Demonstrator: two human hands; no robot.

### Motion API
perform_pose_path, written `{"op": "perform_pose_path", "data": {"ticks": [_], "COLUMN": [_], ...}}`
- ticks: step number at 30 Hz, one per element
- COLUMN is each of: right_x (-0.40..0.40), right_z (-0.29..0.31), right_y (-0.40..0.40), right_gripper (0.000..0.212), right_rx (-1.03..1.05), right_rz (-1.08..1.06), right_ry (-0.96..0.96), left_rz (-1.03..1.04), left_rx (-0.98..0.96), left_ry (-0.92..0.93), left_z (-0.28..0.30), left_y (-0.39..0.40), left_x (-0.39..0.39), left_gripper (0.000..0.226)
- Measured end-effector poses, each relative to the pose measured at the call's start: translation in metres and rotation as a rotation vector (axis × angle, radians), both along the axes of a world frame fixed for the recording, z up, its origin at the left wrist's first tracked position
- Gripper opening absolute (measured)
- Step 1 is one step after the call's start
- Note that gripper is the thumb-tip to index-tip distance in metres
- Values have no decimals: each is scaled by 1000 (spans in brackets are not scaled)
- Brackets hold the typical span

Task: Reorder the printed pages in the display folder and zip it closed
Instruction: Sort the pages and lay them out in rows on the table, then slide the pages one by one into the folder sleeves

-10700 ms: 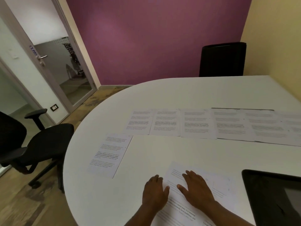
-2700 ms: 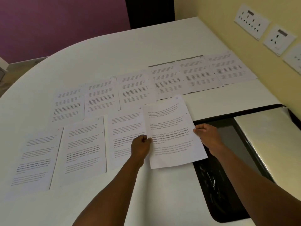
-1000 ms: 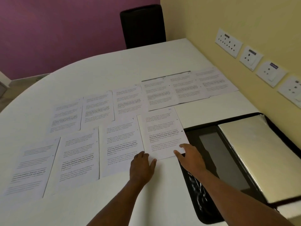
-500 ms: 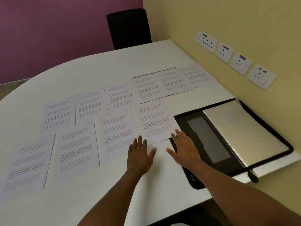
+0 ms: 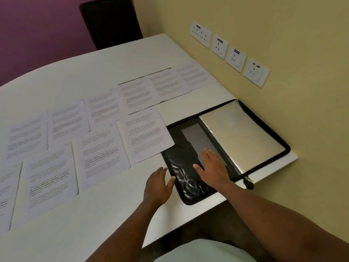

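Printed white pages (image 5: pixel 147 136) with black text lie spread over the white rounded table (image 5: pixel 117 61) in two rows, the far row running toward the yellow wall. The nearest page on the right overlaps the left edge of the black zip-around display folder (image 5: pixel 181 173), which lies open and flat at the table's right corner, just beside the wall. A stack of glossy clear sleeves (image 5: pixel 243 133) fills the folder's right half, and a grey panel shows on its left half. The zip pull (image 5: pixel 248 181) hangs off the near corner.

The right hand (image 5: pixel 212 168) rests flat on the folder's left half, fingers straight and slightly spread, holding nothing. The left hand (image 5: pixel 157 186) rests on the table just beside the folder's left edge, fingers relaxed and together, holding nothing.

A black chair back (image 5: pixel 111 21) stands at the table's far end before the purple wall, and white socket plates (image 5: pixel 229 54) line the yellow wall.
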State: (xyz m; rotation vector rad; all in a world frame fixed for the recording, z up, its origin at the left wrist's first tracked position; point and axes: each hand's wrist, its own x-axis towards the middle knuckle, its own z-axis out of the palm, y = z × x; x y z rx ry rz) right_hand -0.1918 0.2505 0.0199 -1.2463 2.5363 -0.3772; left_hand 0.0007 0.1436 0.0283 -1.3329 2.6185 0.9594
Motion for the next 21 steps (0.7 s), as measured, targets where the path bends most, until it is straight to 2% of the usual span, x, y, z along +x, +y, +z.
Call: {"op": "perform_pose_path", "data": {"ticks": [4,7,11,14,16,18,21], "right_x": [-41,-72,-113,-139,-152,-161,-167], "right_z": [-8,-11,-15,-18,-16,-17,-17], "right_y": [40,66,97,114,119,123,129], "right_gripper": [56,46,50,60,60,51,22], "right_rx": [-99,-146,-158,-233,-307,-360,-401], "right_rz": [-161,-340,-707,-1111,-1322,-1359,-1242], "right_ry": [-53,-76,-130,-338,-570,-791,-927], "left_rz": [148,364,642,757,824,877,988], "left_rx": [129,267,419,424,435,473,576], "left_ry": [-4,37,63,66,80,109,203], "left_z": [-1,3,-1,-4,-5,-10,-16], "left_y": [24,35,45,50,51,47,37], "left_x": [-30,-51,-69,-78,-81,-82,-80], "left_gripper": [59,58,56,40,31,25,21]}}
